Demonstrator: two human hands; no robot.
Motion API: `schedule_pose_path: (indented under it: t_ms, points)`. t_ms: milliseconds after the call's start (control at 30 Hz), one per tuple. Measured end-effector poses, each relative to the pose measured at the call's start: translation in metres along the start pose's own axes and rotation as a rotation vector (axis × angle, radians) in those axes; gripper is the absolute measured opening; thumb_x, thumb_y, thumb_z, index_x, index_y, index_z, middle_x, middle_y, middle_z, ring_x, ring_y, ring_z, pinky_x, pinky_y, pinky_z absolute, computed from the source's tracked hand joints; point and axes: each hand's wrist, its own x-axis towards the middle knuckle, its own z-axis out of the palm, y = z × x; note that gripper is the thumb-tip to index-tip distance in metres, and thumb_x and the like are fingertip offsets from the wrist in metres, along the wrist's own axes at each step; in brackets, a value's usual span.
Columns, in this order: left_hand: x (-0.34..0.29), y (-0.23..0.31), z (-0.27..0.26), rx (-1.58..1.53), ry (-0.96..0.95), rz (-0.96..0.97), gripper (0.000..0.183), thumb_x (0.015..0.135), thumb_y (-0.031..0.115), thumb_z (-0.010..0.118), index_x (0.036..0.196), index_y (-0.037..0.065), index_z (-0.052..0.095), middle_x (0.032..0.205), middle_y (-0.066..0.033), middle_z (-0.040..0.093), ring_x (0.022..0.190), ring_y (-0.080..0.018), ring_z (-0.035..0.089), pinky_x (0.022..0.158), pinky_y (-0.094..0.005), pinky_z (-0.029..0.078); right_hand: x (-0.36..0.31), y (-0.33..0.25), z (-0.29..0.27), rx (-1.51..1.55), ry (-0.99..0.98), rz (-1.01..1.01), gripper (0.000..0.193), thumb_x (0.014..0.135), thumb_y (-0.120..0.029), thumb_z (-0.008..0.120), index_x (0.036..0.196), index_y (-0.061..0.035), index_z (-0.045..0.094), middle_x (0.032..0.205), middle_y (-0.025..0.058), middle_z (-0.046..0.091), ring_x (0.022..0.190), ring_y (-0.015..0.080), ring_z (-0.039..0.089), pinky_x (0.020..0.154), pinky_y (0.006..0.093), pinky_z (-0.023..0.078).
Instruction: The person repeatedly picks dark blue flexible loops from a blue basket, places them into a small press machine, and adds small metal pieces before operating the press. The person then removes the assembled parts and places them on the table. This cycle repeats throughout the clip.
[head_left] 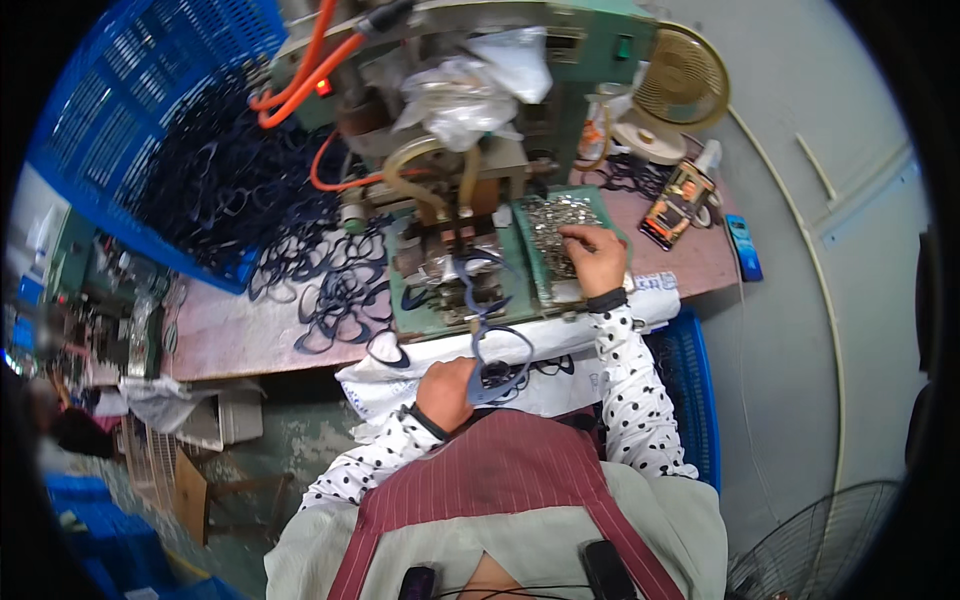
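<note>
My left hand [446, 392] is closed at the left edge of a dark blue looped piece [527, 350]. That thin flat piece has a wide ring at its near end and a wavy strip that runs up under the press head [455, 215]. My right hand [597, 262] is over the green tray [533, 255], its fingers bent down and together among small shiny metal parts [560, 215]. What its fingertips hold is too small to make out. Dotted white sleeves cover both forearms.
Dark blue loops [345, 295] lie heaped left of the green machine, spilling from a blue basket [95, 110]. At the right are a small fan [683, 78], a printed box [678, 205] and a blue phone-shaped item [744, 248]. A blue crate [706, 400] stands beside my right arm.
</note>
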Motion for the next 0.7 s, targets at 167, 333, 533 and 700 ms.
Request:
schedule_pose_path:
  t_ms: [167,333,533,700]
  points:
    - [-0.016,-0.021,-0.043,-0.075,0.118,-0.122,0.016,0.082,0.008,0.062,0.098,0.003,0.064,0.084,-0.0125,0.065,0.074,-0.0330,0.061,0.067,-0.0409,0.047,0.002,-0.078,0.000,0.286,-0.146,0.000,0.018,0.074,-0.006,0.070,0.092,-0.0073,0.074,0.083,0.0077,0.068,0.076,0.0177,0.060,0.073,0.0295,0.049]
    - [0.005,-0.015,-0.086,-0.078,0.373,-0.113,0.012,0.084,0.003,0.061,0.096,0.003,0.065,0.089,-0.0122,0.067,0.076,-0.0309,0.061,0.070,-0.0368,0.047,-0.004,-0.113,0.016,0.448,-0.273,0.079,0.032,0.068,-0.008,0.075,0.098,-0.0026,0.065,0.082,0.0075,0.068,0.077,0.0179,0.065,0.074,0.0307,0.048]
    - [0.039,-0.012,-0.110,0.061,0.552,0.115,0.020,0.082,0.001,0.065,0.102,0.000,0.064,0.092,-0.0137,0.066,0.081,-0.0305,0.063,0.076,-0.0392,0.049,0.004,-0.121,0.031,0.403,-0.299,0.052,0.037,0.067,-0.010,0.076,0.098,-0.0011,0.057,0.077,0.0078,0.071,0.077,0.0223,0.065,0.080,0.0327,0.045]
    - [0.061,0.000,-0.122,0.121,0.509,0.392,0.033,0.077,0.001,0.068,0.109,0.001,0.064,0.102,-0.0137,0.066,0.089,-0.0290,0.065,0.080,-0.0413,0.051,0.003,-0.135,0.036,0.608,-0.338,0.172,0.048,0.069,-0.009,0.075,0.106,0.0029,0.048,0.076,0.0096,0.070,0.081,0.0189,0.065,0.083,0.0330,0.044]
